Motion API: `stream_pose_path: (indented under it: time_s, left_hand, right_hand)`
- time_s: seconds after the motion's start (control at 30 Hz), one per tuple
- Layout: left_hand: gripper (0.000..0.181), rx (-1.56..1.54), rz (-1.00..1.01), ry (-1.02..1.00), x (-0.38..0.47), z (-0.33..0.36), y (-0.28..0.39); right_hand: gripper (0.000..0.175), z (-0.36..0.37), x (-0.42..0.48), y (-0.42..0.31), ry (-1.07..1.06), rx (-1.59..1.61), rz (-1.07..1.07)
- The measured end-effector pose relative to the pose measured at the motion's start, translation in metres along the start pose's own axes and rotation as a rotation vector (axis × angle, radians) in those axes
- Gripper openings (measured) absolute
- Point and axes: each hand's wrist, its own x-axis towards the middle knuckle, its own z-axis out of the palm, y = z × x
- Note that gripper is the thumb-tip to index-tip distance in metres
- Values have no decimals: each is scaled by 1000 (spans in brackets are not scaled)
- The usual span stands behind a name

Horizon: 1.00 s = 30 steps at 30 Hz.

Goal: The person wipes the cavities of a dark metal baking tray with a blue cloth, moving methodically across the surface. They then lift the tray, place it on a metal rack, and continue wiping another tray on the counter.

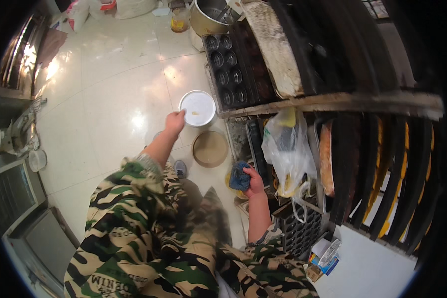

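My left hand grips the near-left rim of a shallow round pale pan or lid, thumb on top. A small yellowish scrap lies on its face. In my right hand is a bunched blue cloth, held off to the right of my body. Behind the cloth part of something yellow shows; what it is cannot be told. Between my hands and lower down stands a round tan container, its inside facing up.
On the right, a rack shelf carries a dark moulded baking tray and several upright trays. From it hangs a clear plastic bag. A large pot and a jar stand ahead. Glass-fronted equipment lines the left.
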Motion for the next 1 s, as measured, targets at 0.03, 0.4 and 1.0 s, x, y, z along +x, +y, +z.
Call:
stream_pose_path:
  time_s: [0.03,0.4,1.0]
  left_hand:
    - [45,63,-20,-18,21,27,26]
    - [48,-61,-148,-132,102,157,113]
    - [35,-568,186,-506,-137,66,412]
  right_hand:
    - [28,8,10,-3,6,18,1]
    - [30,72,50,-1,273,-31,96]
    - [24,117,0,-50,201,52,-39]
